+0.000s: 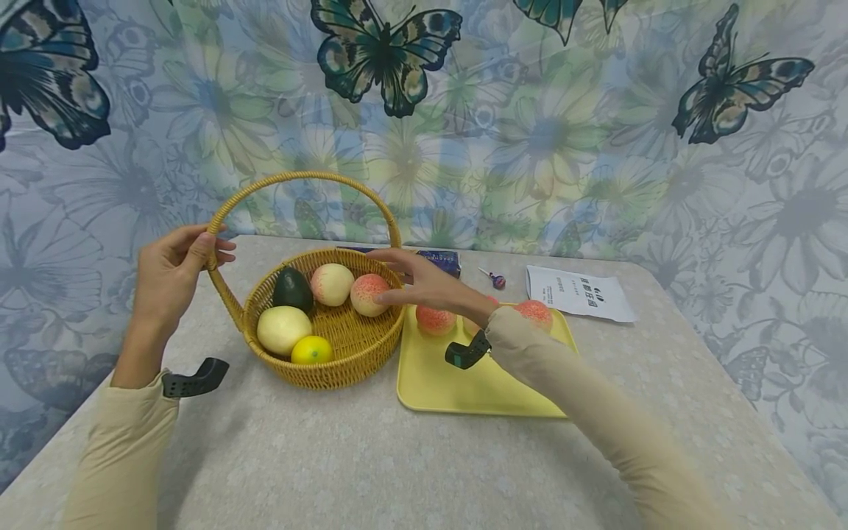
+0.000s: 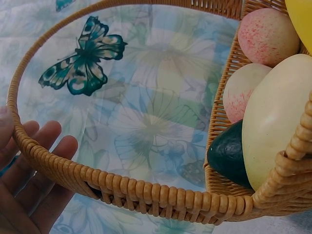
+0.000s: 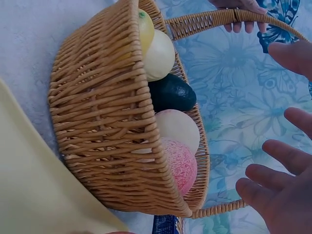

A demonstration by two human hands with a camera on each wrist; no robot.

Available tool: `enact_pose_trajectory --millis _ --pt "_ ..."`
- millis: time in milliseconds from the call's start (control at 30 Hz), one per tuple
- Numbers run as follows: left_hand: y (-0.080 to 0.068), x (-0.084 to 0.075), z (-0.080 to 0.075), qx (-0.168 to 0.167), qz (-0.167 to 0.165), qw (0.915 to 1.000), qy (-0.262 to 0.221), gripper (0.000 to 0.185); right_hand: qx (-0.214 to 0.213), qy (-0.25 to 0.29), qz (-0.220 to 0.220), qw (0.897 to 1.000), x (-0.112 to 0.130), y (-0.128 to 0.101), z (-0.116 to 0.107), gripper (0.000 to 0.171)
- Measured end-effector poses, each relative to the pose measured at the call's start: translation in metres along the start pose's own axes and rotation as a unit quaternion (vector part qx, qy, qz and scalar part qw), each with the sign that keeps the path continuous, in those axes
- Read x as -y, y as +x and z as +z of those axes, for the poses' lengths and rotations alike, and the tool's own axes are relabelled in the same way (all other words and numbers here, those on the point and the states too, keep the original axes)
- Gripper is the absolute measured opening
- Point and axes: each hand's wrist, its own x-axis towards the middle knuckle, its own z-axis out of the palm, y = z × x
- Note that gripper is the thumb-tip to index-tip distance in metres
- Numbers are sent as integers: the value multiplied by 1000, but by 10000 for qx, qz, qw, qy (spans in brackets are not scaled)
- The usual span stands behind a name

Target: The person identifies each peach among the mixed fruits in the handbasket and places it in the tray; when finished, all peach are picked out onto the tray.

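Note:
A wicker basket (image 1: 331, 375) stands on the table with its arched handle (image 1: 298, 177) raised. My left hand (image 1: 172, 269) holds the left side of the handle, thumb in front and fingers behind it. Inside lie a dark green avocado (image 1: 293, 290), a pale yellow fruit (image 1: 283, 330), a yellow lemon (image 1: 312, 350), a pale peach (image 1: 331, 284) and a redder peach (image 1: 369, 294). Over the basket's right rim is my right hand (image 1: 430, 283), nearest to the redder peach. The right wrist view shows its fingers (image 3: 273, 178) spread, holding nothing.
Right of the basket, a yellow tray (image 1: 464, 390) carries several peaches (image 1: 435, 321), partly hidden by my right arm. Behind are a dark blue box (image 1: 440, 261), a lollipop (image 1: 497, 280) and a white packet (image 1: 583, 294). A butterfly-print cloth (image 1: 430, 169) hangs behind the table.

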Motion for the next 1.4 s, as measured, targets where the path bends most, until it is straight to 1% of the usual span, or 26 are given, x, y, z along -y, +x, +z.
enact_pose_trajectory --millis 167,300,600,733,833,967,1133,1300,1400 --pt "-1 1 1 0 -13 10000 67 32 171 -110 215 9996 1 12 4 65" --pt "-1 2 1 -20 -20 10000 75 32 293 -392 282 9984 3 23 4 67" --pt "0 2 0 -10 -5 9996 -280 33 509 -795 501 9943 3 40 2 73" --pt "0 2 0 -1 -4 9998 -218 32 591 -1016 664 9908 1 48 1 77" --pt "0 2 0 3 -6 9998 -200 31 649 -1114 760 9887 0 55 0 75" --pt "0 1 0 -8 -6 9998 -184 32 711 -1179 920 9862 0 63 0 72" --pt "0 0 1 -22 -25 10000 -90 33 791 -1261 1194 9816 4 70 3 75" --pt "0 0 1 -43 -27 10000 31 33 840 -1195 1343 9801 4 74 3 75" --pt "0 0 1 -36 -30 10000 10 33 829 -1161 1459 9790 3 76 4 76"
